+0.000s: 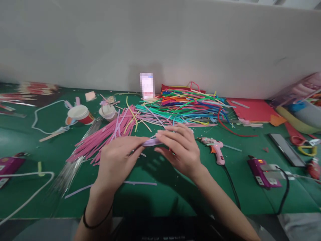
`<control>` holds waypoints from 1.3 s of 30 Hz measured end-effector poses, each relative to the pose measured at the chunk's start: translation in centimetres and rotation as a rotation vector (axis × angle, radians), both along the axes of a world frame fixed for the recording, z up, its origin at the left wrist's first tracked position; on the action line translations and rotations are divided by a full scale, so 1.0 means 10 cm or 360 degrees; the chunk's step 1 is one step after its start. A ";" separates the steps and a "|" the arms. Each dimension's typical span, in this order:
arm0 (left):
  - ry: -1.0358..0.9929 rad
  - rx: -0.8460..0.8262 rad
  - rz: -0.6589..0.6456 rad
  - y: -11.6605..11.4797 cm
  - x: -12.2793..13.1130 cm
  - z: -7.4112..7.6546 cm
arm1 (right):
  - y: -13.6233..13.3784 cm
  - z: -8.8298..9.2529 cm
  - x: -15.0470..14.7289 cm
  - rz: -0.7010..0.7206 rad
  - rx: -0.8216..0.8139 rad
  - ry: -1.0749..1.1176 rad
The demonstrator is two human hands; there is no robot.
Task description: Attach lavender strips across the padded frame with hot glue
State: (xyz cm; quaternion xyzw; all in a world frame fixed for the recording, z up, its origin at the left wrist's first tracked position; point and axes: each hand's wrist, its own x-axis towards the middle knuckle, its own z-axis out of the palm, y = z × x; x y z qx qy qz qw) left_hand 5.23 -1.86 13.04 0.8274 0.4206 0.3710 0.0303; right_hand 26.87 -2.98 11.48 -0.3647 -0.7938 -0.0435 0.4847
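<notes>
A small bundle of light purple pipe cleaners (151, 142) spans the space between my hands above the green table. Its left end is pinched between the thumb and fingers of my left hand (117, 160). My right hand (182, 149) has its fingers over the other end and its thumb just below, so that end is partly hidden. Beneath my left wrist, a single purple pipe cleaner (140, 183) lies on the table. Pink pipe cleaners (100, 140) are heaped beyond my left hand.
Many-coloured pipe cleaners (190, 105) are piled at the back, beside a lit phone (147, 85). A pink glue gun (217, 150) with a black cord lies at right, near a purple power strip (263, 172). Paper cups (80, 113) stand at left; scissors (307, 150) lie far right.
</notes>
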 end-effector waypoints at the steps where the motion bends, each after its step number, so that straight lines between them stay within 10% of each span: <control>1: 0.0020 0.0002 -0.0026 0.00 0.02 0.00 | 0.02 -0.02 -0.05 0.0067 -0.0027 0.0012; 14: -0.0060 0.0131 0.0413 -0.07 -0.08 0.11 | 0.21 -0.03 -0.09 0.0076 -0.0391 0.0332; 23: -0.0177 -0.0588 0.0430 0.01 -0.05 -0.03 | 0.40 0.11 -0.07 0.0123 -0.0395 -0.0071; 39: -0.0063 0.0364 0.0144 0.08 0.22 -0.07 | 0.22 0.14 -0.15 0.0119 -0.0430 0.0163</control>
